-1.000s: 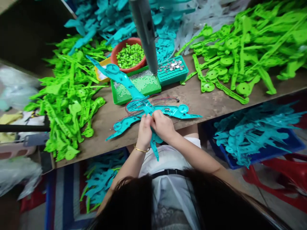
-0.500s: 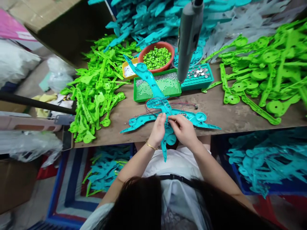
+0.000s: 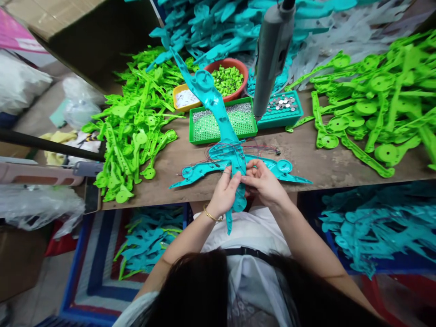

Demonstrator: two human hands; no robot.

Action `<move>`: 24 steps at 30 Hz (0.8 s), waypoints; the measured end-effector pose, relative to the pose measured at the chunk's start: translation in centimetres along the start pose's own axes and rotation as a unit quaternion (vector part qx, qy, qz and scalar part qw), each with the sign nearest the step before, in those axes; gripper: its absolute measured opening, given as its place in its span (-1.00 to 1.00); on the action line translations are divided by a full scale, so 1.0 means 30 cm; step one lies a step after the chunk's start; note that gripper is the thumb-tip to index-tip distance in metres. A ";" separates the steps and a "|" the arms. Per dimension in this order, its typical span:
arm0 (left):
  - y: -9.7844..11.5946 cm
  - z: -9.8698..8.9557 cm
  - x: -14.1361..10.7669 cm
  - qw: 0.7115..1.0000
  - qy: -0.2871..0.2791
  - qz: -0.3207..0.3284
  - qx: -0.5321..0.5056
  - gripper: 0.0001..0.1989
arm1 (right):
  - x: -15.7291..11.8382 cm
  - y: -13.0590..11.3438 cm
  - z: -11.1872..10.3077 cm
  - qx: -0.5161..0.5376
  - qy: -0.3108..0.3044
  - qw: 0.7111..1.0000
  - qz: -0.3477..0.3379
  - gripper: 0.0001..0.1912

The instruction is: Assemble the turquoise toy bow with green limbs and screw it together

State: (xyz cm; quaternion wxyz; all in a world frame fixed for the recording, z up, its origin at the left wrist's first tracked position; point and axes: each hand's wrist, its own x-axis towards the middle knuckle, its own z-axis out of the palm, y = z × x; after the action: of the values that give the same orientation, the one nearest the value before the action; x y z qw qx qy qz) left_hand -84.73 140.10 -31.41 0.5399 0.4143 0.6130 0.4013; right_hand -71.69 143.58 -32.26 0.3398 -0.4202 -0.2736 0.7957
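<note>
In the head view, the long turquoise plastic shell (image 3: 225, 120) is now tilting up in the middle of the frame; its far end, half a second ago sitting lower, is now reaching toward the upper middle and covering the left edge of the red bowl (image 3: 244, 81), while its near tip is pointing toward the person's lap. The left hand (image 3: 221, 195) and right hand (image 3: 267, 184) are now flanking its narrow lower part; the fingers of the left are grasping it with the thumb lying on the upper face, and those of the right are grasping its right edge, partly hidden behind it; half a second ago both were working close together at its middle. The crosswise turquoise shell (image 3: 284, 166) is lying beneath, on the tabletop (image 3: 296, 141), with thin wires (image 3: 214, 154) looping around the crossing; whether the two are fastened cannot be told. The change seems to be meaning that the work is shifting from fine fingering to handling the whole piece; the loose wires are probably calling for care. The green perforated basket (image 3: 206, 141) and the hanging grey tool (image 3: 272, 54) are staying put.
</note>
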 end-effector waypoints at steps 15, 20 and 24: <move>-0.046 -0.055 -0.063 0.966 0.071 -0.148 -0.201 -0.47 | -0.059 -0.033 -0.241 -0.799 0.066 0.575 -0.164 -0.41; -0.057 -0.051 -0.081 0.954 0.084 -0.161 -0.239 -0.44 | -0.116 0.007 -0.184 -0.770 0.114 0.575 -0.253 -0.55; -0.034 -0.055 -0.084 0.953 0.072 -0.151 -0.254 -0.46 | -0.133 0.029 -0.107 -0.645 0.071 0.695 -0.309 -0.69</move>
State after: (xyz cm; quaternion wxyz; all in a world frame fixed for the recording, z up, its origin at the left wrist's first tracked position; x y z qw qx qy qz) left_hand -86.25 137.30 -31.38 0.6363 0.1359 0.5833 0.4862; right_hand -67.57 140.45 -32.56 0.2311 -0.4835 -0.8089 0.2418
